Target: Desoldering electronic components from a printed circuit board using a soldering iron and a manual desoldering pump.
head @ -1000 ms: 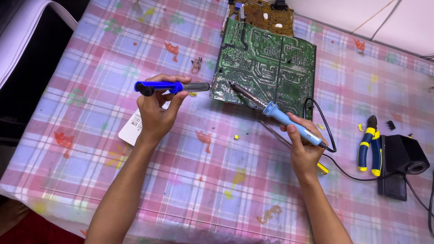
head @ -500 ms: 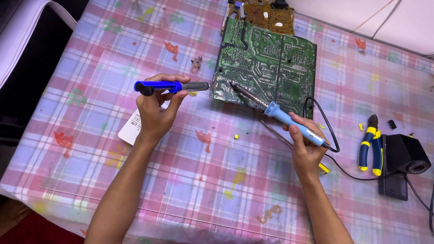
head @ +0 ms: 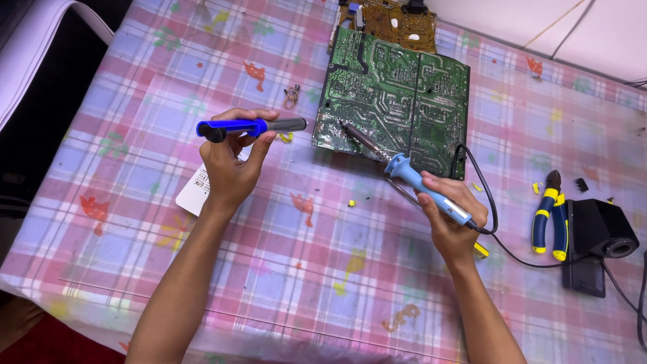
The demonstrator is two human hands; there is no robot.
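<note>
left hand (head: 229, 168) is closed around a blue desoldering pump (head: 249, 127), held level with its grey nozzle pointing right, just short of the near left corner of the green circuit board (head: 394, 101). right hand (head: 448, 219) grips the light blue handle of a soldering iron (head: 404, 168); its tip rests on the board near the near left edge. the board lies flat at the far middle of the checked tablecloth (head: 323, 269), copper side up, with a smaller brown board (head: 391, 17) beyond it.

versus the frames half a second and one second back: both hands, pump and iron sit in the same pose and place; no shift of the tip along the board that i can make out. the view itself is a touch steadier, nothing else altered.

a white card (head: 195, 195) lies under the left wrist. blue and yellow pliers (head: 549, 216) and a black iron stand (head: 596, 232) lie at the right; the iron's black cord (head: 502, 246) runs toward them.
</note>
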